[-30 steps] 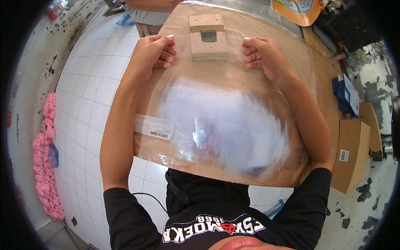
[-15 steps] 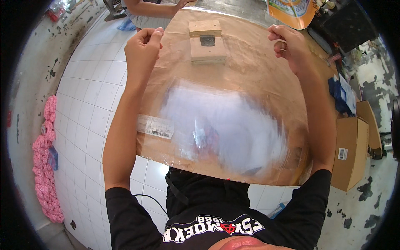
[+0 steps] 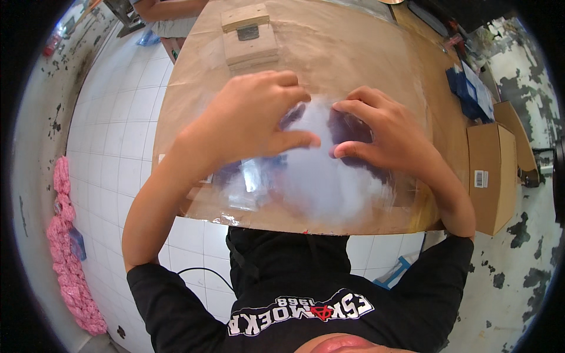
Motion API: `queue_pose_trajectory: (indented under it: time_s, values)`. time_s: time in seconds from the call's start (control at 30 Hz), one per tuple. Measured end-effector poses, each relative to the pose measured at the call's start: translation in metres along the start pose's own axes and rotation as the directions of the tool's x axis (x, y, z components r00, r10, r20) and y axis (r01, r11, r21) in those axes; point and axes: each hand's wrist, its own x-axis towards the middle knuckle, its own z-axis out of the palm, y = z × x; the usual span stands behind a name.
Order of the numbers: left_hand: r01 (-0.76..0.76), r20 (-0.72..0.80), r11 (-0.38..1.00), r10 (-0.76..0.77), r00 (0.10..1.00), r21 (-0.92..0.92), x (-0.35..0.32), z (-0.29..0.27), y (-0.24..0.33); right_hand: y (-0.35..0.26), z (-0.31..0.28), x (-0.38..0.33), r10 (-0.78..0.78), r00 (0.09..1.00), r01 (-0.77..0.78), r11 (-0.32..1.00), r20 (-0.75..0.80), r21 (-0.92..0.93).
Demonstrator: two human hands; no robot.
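Observation:
My left hand (image 3: 259,112) is held over the table with thumb and fingers curved and apart. Facing it, my right hand (image 3: 385,126) has the same open curve, and nothing shows in either one. Beneath them lies a table covered in brown paper or cardboard (image 3: 353,59) under a clear glossy layer. A whitish, shiny patch (image 3: 321,182) spreads across its near half, with dark reflections of my hands in it. Beyond my left hand is a wooden block fixture (image 3: 250,53) with a dark metal piece (image 3: 248,32) set in its top.
A co-worker's arm (image 3: 170,9) shows at the far left. To the right are a cardboard box (image 3: 491,176) and blue items with papers (image 3: 471,94). Pink bundled material (image 3: 67,253) hangs or lies along the left wall. White tiles (image 3: 112,153) form the floor.
Both hands have come nearer to me and closer together, from the table's far part to over the shiny patch. Their fingers have opened. The view has shifted, so the orange pouch is mostly out of sight.

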Motion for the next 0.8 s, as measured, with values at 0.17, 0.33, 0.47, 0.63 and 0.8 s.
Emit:
queue_pose_trajectory:
  time_s: [0.17,0.33,0.47,0.63,0.8]
  values:
    - [0.006,0.102,1.000,-0.007,0.995,0.008,0.004,0.005,0.004,0.013,0.004,0.002,0.075,0.997,-0.081,0.971,0.036,0.223]
    - [0.085,0.173,0.979,-0.053,0.984,-0.183,0.010,0.002,-0.006,0.020,0.013,0.001,0.091,0.995,-0.073,0.950,-0.043,0.303]
    - [0.081,0.133,0.940,-0.038,0.990,-0.332,0.009,0.008,-0.008,0.024,0.022,-0.001,0.068,0.988,-0.024,0.953,-0.138,0.301]
    - [0.023,0.052,0.937,-0.005,0.999,-0.349,0.007,0.012,-0.008,0.018,0.015,0.003,0.092,0.991,-0.055,0.945,-0.099,0.321]
    - [-0.155,-0.283,0.971,0.099,0.954,-0.181,0.010,0.014,0.001,0.026,0.020,0.002,0.017,0.958,0.105,0.908,-0.285,0.406]
